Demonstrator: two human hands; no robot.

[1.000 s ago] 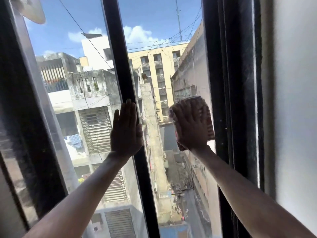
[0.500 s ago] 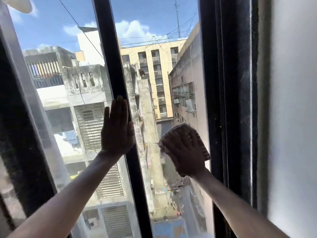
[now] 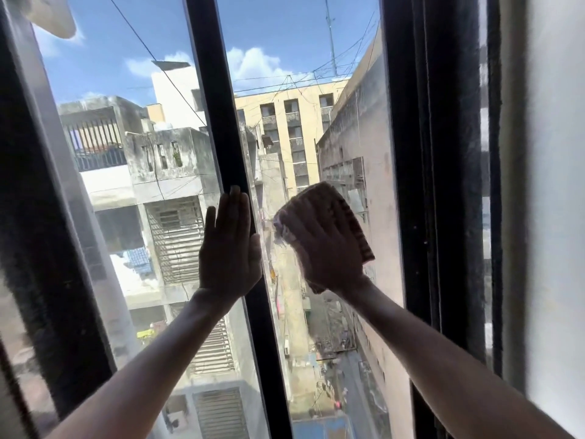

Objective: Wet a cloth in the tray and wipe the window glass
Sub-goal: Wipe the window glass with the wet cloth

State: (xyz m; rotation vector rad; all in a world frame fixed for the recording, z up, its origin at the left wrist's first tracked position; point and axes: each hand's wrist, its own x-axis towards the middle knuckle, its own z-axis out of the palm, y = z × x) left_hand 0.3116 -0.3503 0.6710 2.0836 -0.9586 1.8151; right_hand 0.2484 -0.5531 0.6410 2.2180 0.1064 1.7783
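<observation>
Cloth (image 3: 335,217), brown and ribbed, is pinned flat to the window glass (image 3: 319,128) under the right hand (image 3: 323,251), fingers spread over it. Soft, limp, likely damp, so press through the palm. Left hand (image 3: 229,245) lies open against the black mullion (image 3: 218,122), gripping nothing.

right hand (image 3: 323,248) and cloth (image 3: 335,213) back up, leftward

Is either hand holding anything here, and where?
Right hand presses the cloth flat against the glass under palm and fingers. Left hand holds nothing.
</observation>
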